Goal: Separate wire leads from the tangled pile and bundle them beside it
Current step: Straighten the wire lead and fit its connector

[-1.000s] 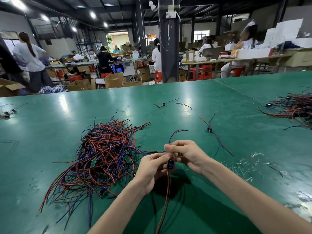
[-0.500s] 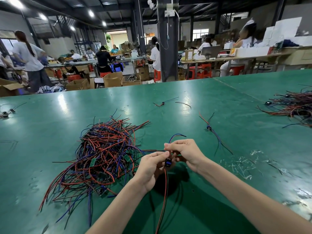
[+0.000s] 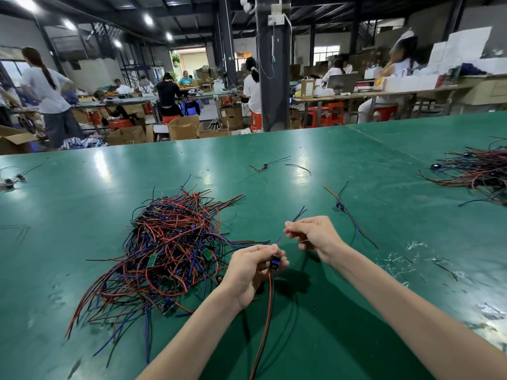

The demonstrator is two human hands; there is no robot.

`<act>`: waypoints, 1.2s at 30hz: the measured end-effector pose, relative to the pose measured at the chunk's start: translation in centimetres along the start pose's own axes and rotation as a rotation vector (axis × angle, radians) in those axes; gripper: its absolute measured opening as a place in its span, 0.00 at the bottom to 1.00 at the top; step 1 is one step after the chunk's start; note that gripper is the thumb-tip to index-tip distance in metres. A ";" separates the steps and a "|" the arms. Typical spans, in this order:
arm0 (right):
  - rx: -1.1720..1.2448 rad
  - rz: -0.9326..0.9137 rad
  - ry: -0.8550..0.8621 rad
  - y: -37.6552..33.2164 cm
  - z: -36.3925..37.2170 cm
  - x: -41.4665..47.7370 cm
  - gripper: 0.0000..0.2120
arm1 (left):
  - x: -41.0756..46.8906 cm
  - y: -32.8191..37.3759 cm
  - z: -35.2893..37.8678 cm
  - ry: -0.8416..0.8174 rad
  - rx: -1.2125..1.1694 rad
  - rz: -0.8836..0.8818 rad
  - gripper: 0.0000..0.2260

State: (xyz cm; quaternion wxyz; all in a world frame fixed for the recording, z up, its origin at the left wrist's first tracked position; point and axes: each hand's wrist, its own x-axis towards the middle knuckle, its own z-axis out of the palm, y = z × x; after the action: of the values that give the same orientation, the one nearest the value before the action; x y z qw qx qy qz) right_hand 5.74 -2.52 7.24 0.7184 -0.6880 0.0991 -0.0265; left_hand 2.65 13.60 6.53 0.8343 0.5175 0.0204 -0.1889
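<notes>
A tangled pile (image 3: 170, 248) of red, blue and black wire leads with small green boards lies on the green table (image 3: 82, 193), left of my hands. My left hand (image 3: 253, 267) grips one wire lead (image 3: 270, 297) at its small dark module, and the lead's red and black wires hang down toward me. My right hand (image 3: 315, 234) pinches the same lead's blue wires, stretched straight up and to the right from the module. Both hands are held above the table, just right of the pile.
A single separated lead (image 3: 341, 207) lies behind my right hand. Another loose lead (image 3: 264, 166) sits farther back. A second wire pile (image 3: 477, 171) is at the right edge, and a few leads (image 3: 9, 182) at the left edge. People work at benches beyond the table.
My right hand has moved up and to the right, away from my left hand, pulling the curled blue wires out straight. My left hand still holds the module.
</notes>
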 end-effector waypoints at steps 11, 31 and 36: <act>-0.125 -0.003 -0.004 0.5 -1.6 1.8 0.13 | -0.2 0.0 0.1 0.001 0.057 0.003 0.08; 0.076 -0.007 0.110 0.3 -1.3 3.2 0.13 | -3.2 -1.5 1.8 -0.407 0.411 -0.146 0.09; 0.224 0.038 0.074 -0.3 -2.5 3.0 0.13 | -1.7 -1.5 2.0 -0.168 0.276 0.018 0.09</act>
State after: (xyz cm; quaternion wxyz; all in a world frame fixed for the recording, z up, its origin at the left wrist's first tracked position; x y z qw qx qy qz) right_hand 8.23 -5.55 7.13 0.7870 -0.6000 0.1350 -0.0494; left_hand 0.22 11.76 6.57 0.7557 0.6098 -0.0802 -0.2250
